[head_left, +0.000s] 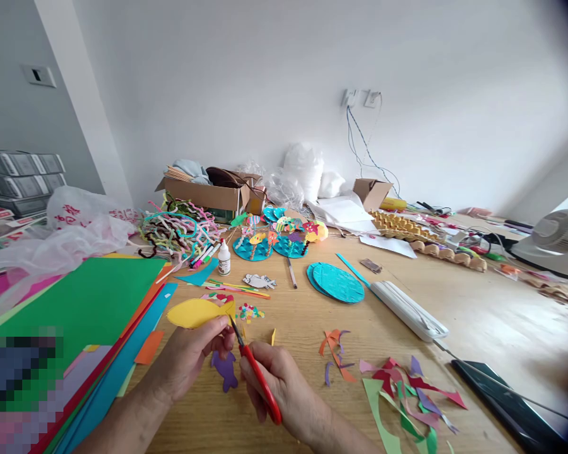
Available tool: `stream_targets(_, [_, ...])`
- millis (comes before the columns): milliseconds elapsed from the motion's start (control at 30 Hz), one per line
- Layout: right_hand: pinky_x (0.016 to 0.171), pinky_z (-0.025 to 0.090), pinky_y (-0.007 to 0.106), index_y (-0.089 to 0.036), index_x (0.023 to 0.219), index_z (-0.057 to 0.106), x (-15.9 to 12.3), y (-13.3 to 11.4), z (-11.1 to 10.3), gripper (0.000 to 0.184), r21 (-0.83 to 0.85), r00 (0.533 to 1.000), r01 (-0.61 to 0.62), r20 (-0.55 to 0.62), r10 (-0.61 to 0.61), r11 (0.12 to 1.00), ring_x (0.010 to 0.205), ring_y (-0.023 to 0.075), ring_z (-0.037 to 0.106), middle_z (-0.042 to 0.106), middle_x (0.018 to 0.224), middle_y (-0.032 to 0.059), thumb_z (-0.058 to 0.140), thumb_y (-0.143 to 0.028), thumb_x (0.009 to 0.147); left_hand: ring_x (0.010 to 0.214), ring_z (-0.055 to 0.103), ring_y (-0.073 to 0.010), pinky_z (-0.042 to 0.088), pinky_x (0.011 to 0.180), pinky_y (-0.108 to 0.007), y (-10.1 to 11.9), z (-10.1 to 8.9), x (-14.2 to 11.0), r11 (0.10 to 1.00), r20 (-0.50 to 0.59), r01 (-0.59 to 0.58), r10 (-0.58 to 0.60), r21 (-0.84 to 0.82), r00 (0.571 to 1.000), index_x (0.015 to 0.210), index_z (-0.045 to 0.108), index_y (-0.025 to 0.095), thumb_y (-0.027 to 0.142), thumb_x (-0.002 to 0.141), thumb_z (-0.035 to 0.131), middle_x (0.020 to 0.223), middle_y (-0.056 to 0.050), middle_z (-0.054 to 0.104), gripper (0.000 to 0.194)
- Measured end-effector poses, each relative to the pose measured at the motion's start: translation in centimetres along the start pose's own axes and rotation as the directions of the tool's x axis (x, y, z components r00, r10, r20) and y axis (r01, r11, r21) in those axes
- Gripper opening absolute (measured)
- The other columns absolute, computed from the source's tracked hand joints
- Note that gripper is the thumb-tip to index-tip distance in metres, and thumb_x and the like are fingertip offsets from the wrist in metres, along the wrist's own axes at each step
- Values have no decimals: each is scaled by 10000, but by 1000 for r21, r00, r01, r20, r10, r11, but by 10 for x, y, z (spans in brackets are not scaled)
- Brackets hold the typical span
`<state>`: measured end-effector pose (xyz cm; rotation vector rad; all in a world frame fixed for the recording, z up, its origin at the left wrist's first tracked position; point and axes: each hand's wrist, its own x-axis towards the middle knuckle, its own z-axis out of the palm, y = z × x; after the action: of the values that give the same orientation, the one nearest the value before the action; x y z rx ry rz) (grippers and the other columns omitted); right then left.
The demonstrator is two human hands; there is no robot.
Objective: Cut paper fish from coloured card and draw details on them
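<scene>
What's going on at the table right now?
The left hand holds a yellow paper fish above the table, while the right hand holds red scissors with the blade tips at its tail. A purple paper fish shows between the hands, coloured paper scraps lie off to the right, and a glue bottle stands farther back.

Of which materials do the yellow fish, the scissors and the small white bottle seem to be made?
Yellow fish: probably matte coloured paper or thin card; it looks flat and evenly coloured.
Scissors: the red handle looks like smooth plastic, by its even colour; the slim, dark blades are presumably metal.
White bottle: likely plastic, given its opaque body and tapered top.
</scene>
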<state>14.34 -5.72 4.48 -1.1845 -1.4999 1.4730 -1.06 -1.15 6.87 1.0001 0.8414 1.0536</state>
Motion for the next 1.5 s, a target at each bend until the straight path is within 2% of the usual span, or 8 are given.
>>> stream_targets(500, [323,271,148,-160,685,503,-1,0,-1,418,6,1000,-11,25,11,1000,331,51,374,413,425,-77,444,-520,888,502,514,-131,418,465,-242,-1,-6,1,1000,58,15,-15,7,998,629,620,157,351,700,675,554,4,597,213])
stream_targets(833, [309,259,149,-171,659,469,-1,-3,-1,487,14,1000,-5,15,5,1000,313,50,361,430,415,-69,445,-622,841,493,503,-130,408,455,-235,2,-2,2,997,18,-53,52,61,998,612,615,162,359,703,658,523,9,585,221])
stream_targets(1167, [312,256,145,-174,663,464,-2,-7,-1,460,17,1000,1,14,-1,1000,328,52,368,417,421,-72,458,-597,844,492,506,-135,413,453,-243,1,-2,0,996,45,-43,40,79,998,617,605,164,361,708,646,523,9,585,221])
stream_targets(1500, [338,270,151,-176,643,452,-1,-2,-2,394,-36,999,44,10,-44,998,345,52,366,422,437,-70,444,-482,891,481,488,-124,395,437,-228,4,-3,0,996,48,-16,11,91,999,587,588,167,362,678,644,499,20,572,222])
